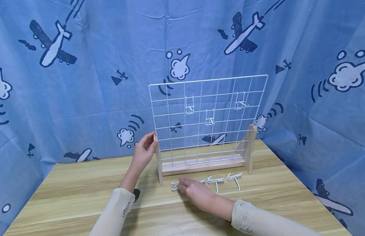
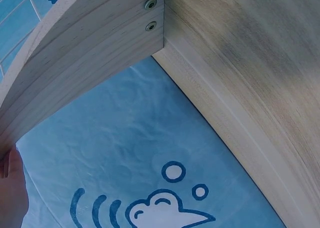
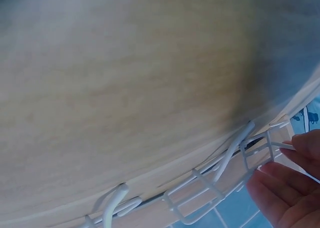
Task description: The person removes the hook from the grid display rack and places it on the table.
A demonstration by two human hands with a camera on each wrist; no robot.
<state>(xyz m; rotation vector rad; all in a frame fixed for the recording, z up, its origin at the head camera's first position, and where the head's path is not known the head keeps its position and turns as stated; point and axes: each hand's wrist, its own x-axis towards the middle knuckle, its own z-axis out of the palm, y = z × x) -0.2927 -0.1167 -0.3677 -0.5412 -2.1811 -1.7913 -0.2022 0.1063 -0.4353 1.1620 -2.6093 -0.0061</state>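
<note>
A white wire grid panel (image 1: 200,108) stands upright in a wooden stand. My left hand (image 1: 143,151) grips the top of the stand's left upright (image 1: 159,160), thumb in front. In the left wrist view its fingers show at the upright's edge, beside the broad wooden face (image 2: 100,52). Over the tabletop in front of the stand, my right hand (image 1: 197,193) pinches a white wire hook (image 1: 175,185) at the left end of a row. In the right wrist view, fingertips (image 3: 267,180) close on its thin wire. The hand partly covers the neighbouring hook (image 1: 201,182).
Two more hooks, one in the middle (image 1: 216,181) and one at the right end (image 1: 235,177), lie on the wooden table (image 1: 91,183). Three hooks hang on the grid, including a low one (image 1: 210,118). A blue airplane-print curtain (image 1: 111,49) encloses the table.
</note>
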